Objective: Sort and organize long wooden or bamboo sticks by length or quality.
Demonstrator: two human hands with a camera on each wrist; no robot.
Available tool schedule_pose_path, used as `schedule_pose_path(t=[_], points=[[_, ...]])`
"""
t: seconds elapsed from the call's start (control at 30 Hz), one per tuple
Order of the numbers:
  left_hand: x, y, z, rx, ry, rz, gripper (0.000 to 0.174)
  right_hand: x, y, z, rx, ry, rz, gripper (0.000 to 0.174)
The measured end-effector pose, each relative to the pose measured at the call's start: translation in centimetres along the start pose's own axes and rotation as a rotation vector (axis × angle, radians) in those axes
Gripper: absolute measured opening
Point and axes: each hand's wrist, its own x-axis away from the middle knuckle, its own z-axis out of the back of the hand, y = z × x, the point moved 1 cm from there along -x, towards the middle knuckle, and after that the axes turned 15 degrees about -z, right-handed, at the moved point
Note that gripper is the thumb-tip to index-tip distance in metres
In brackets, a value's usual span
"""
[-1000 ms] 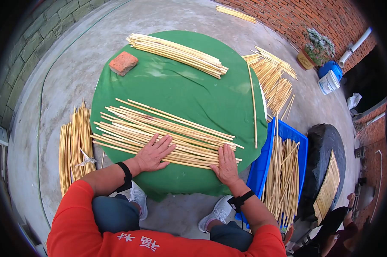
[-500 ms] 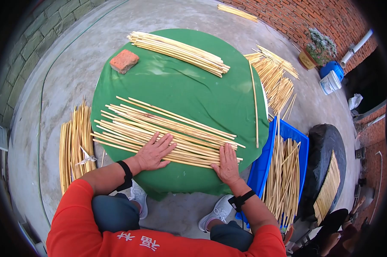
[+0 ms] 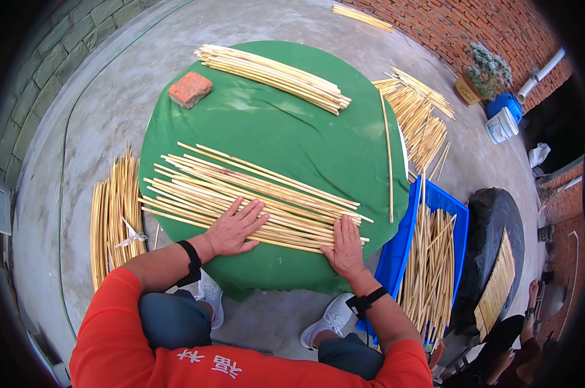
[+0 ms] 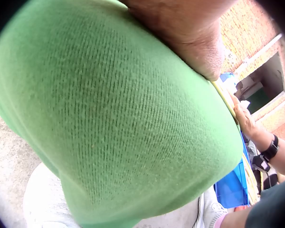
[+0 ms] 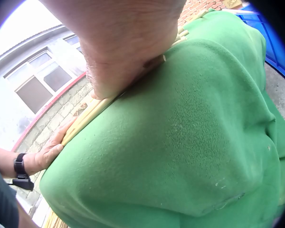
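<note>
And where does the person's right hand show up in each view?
Head: the right hand rests on the sticks, right of and below centre.
Left wrist: right hand small, toward the right edge, about mid-height.
Right wrist: right hand large, at the top.
Shared landmark: the green cloth.

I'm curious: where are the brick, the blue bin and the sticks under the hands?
Brick (image 3: 190, 88): head view, middle of its upper face.
Blue bin (image 3: 393, 255): head view, bare wall on its picture-left side.
Sticks (image 3: 276, 199): head view, near the middle of their length.
</note>
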Motion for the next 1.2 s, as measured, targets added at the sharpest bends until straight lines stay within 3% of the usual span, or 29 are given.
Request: schedule_pose_path(t=[0.5, 0.7, 0.83, 0.97, 1.03, 1.2], points=[[0.2, -0.2, -0.6, -0.008, 0.001, 0.005, 0.068, -0.1, -0.2, 0.3, -0.016, 0.008, 0.008, 0.079], [0.5, -0.4, -1.0, 0.054, 0.022, 0.007, 0.07, 0.1, 2.2, 2.2, -0.096, 0.021, 0.011, 0.071], [0.3, -0.2, -1.3, 0.05, 0.054, 0.002, 0.071, 1.0, 6.0, 3.0, -0.233, 0.241, -0.256, 0.062], [-0.1, 0.0, -0.9, 0.061, 0.027, 0.004, 0.072, 2.1, 7.7, 1.5, -0.466, 0.172, -0.516, 0.059], [0.1, 0.0, -0.8, 0.058, 0.057, 0.013, 0.073, 2.1, 7.0, 1.2, -0.484, 0.139, -0.526, 0.059], [0.2, 0.0, -0.6, 0.08, 0.077, 0.0, 0.073, 1.5, 3.8, 0.4, -0.489, 0.058, -0.342, 0.061]])
